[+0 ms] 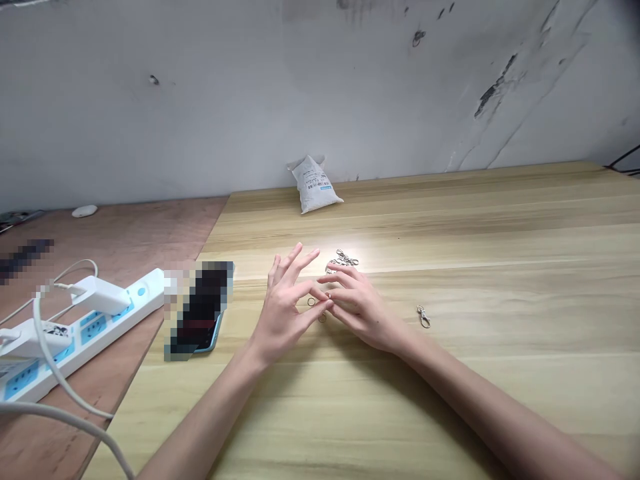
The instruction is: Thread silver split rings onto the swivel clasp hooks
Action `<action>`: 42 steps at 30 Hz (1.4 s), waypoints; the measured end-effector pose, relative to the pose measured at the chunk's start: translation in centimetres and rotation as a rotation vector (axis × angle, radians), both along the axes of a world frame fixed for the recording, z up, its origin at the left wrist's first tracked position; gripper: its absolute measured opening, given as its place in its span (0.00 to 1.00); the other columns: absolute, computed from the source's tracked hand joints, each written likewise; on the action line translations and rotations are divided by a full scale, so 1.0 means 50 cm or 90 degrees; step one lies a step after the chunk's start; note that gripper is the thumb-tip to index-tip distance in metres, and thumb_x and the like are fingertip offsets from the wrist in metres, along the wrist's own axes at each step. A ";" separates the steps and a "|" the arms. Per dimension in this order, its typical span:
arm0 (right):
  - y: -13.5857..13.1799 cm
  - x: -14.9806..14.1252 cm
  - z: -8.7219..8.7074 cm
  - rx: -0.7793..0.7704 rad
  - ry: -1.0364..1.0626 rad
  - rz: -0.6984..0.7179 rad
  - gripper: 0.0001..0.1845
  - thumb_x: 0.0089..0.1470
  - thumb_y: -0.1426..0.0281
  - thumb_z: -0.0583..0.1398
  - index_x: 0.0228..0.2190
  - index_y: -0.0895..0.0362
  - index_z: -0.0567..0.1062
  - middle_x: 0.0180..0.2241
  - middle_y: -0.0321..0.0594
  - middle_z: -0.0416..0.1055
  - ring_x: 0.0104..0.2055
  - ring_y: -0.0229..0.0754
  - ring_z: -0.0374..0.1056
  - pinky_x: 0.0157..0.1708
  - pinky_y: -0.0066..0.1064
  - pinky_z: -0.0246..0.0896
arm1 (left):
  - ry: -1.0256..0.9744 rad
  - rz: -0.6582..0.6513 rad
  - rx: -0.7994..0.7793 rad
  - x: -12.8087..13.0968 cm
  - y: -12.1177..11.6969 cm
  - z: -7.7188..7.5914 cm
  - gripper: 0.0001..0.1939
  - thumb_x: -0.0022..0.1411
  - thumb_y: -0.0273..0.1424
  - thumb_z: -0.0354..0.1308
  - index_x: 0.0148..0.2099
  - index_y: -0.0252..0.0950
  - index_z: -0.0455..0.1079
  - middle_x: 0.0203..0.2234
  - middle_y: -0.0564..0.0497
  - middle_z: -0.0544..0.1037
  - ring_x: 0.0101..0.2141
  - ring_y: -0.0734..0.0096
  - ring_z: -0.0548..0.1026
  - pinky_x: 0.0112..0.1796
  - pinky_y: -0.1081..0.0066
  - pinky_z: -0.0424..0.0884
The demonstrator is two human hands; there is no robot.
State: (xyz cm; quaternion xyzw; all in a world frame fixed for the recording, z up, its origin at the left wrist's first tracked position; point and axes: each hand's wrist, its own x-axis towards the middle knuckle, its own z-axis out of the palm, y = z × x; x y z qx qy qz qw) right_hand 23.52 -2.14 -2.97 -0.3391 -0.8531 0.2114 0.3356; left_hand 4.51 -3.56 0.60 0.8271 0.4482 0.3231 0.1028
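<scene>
**A:** Ok, what have we got going on at this desk? Where are our hands?

**B:** We've got both hands over the middle of a light wood-grain table [500, 280]. Our left hand [285, 303] has its fingers spread well apart, and its thumb reaches across to our right hand [363, 310], whose fingers sit closer together and curve downward. We can't see them clamped on anything, but they overlap too much to rule out a pinched ring.

**A:** And the little metal bits?

**B:** Small metal split rings [311, 302] lie on the table right under our fingertips, between the two hands. A jumbled bunch of metal swivel clasps [343, 260] sits just past our right fingers, and a single lobster clasp [423, 317] lies off to the right, well apart from the rest.

**A:** Anything crowding us?

**B:** A phone in a blue case [214, 337], mostly blurred out, lies near our left hand. Farther left, a plywood board [150, 233] butts up against the table and carries a white power strip [143, 291] with a white charger [103, 295] plugged in, plus looping white cables [60, 373]. A printed white bag [316, 185] leans against the scuffed grey wall [320, 87] at the back of the table.
</scene>
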 end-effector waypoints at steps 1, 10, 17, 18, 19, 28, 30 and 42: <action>0.000 0.000 -0.001 -0.012 0.018 0.004 0.10 0.61 0.72 0.56 0.38 0.51 0.78 0.50 0.44 0.72 0.63 0.51 0.53 0.57 0.53 0.56 | -0.007 0.001 0.004 0.000 0.000 0.001 0.07 0.62 0.32 0.61 0.31 0.39 0.73 0.64 0.51 0.62 0.67 0.56 0.51 0.63 0.41 0.44; 0.000 0.001 0.010 -0.061 0.055 0.013 0.10 0.62 0.70 0.56 0.38 0.50 0.78 0.49 0.42 0.73 0.62 0.50 0.55 0.58 0.54 0.55 | -0.044 0.004 0.002 0.003 -0.004 0.004 0.05 0.61 0.32 0.62 0.32 0.41 0.75 0.61 0.51 0.66 0.65 0.56 0.54 0.62 0.44 0.51; 0.002 0.005 0.024 -0.030 0.054 -0.002 0.10 0.63 0.68 0.55 0.41 0.51 0.77 0.47 0.43 0.73 0.61 0.50 0.57 0.58 0.52 0.55 | -0.040 0.021 0.026 -0.004 0.003 0.004 0.03 0.62 0.32 0.61 0.35 0.44 0.76 0.60 0.53 0.66 0.64 0.55 0.55 0.62 0.44 0.51; 0.002 0.005 0.025 -0.021 0.047 -0.004 0.10 0.63 0.68 0.55 0.41 0.51 0.77 0.47 0.43 0.73 0.61 0.50 0.58 0.57 0.52 0.55 | -0.044 0.027 0.029 -0.004 0.003 0.004 0.03 0.62 0.32 0.61 0.35 0.43 0.76 0.60 0.52 0.67 0.64 0.55 0.56 0.61 0.44 0.51; 0.002 0.006 0.025 -0.010 0.039 -0.004 0.10 0.63 0.69 0.55 0.40 0.50 0.77 0.46 0.43 0.74 0.61 0.49 0.58 0.57 0.52 0.55 | -0.050 0.033 0.026 -0.005 0.004 0.004 0.03 0.62 0.33 0.61 0.35 0.43 0.75 0.59 0.52 0.68 0.63 0.55 0.57 0.61 0.45 0.52; 0.003 0.012 0.025 0.077 -0.036 -0.010 0.11 0.64 0.70 0.54 0.40 0.51 0.77 0.47 0.42 0.73 0.60 0.48 0.59 0.55 0.46 0.55 | -0.090 0.023 -0.143 -0.013 0.012 0.004 0.05 0.60 0.37 0.63 0.40 0.46 0.77 0.57 0.52 0.71 0.62 0.57 0.59 0.60 0.48 0.57; 0.004 0.011 0.024 0.102 -0.043 -0.012 0.11 0.64 0.70 0.54 0.40 0.52 0.77 0.47 0.43 0.73 0.59 0.48 0.59 0.55 0.46 0.54 | -0.107 0.018 -0.179 -0.013 0.012 0.006 0.05 0.60 0.37 0.63 0.37 0.46 0.78 0.56 0.52 0.71 0.62 0.57 0.60 0.60 0.50 0.58; 0.007 0.026 0.047 0.011 -0.042 0.015 0.11 0.64 0.71 0.53 0.34 0.54 0.74 0.44 0.44 0.70 0.59 0.47 0.58 0.56 0.46 0.52 | 0.063 0.009 0.018 -0.020 0.016 0.006 0.06 0.62 0.33 0.61 0.33 0.41 0.76 0.59 0.51 0.69 0.63 0.54 0.58 0.61 0.41 0.51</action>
